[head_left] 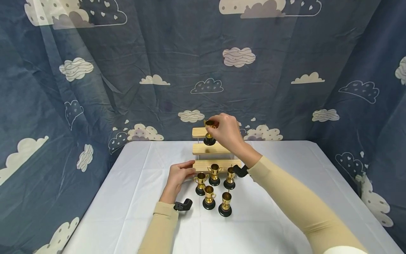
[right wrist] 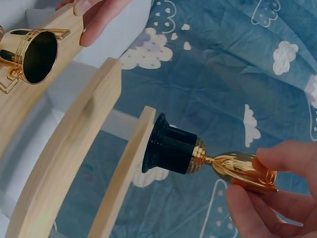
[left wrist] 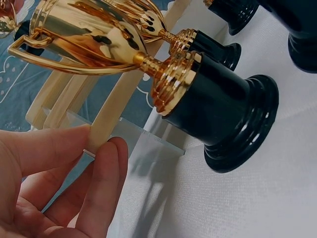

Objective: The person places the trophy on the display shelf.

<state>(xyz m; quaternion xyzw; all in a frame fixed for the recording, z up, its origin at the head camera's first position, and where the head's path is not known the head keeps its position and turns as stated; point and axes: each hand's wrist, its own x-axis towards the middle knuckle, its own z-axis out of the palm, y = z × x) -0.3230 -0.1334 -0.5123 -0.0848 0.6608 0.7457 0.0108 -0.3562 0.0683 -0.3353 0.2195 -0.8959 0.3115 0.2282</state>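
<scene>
My right hand pinches a small gold trophy cup by its bowl. The cup's black base is at the top tier of a three-tier wooden shelf stand; whether it touches the board I cannot tell. With thumb and fingers, my left hand pinches the left end of the lowest board. Several more gold trophy cups on black bases stand upright in front of the stand, among them a front one and one near my left hand.
A white cloth covers the table. Behind it hangs a dark blue curtain with cloud prints, which also runs along both sides. Clear supports join the boards of the stand. Each wrist wears a black strap mount.
</scene>
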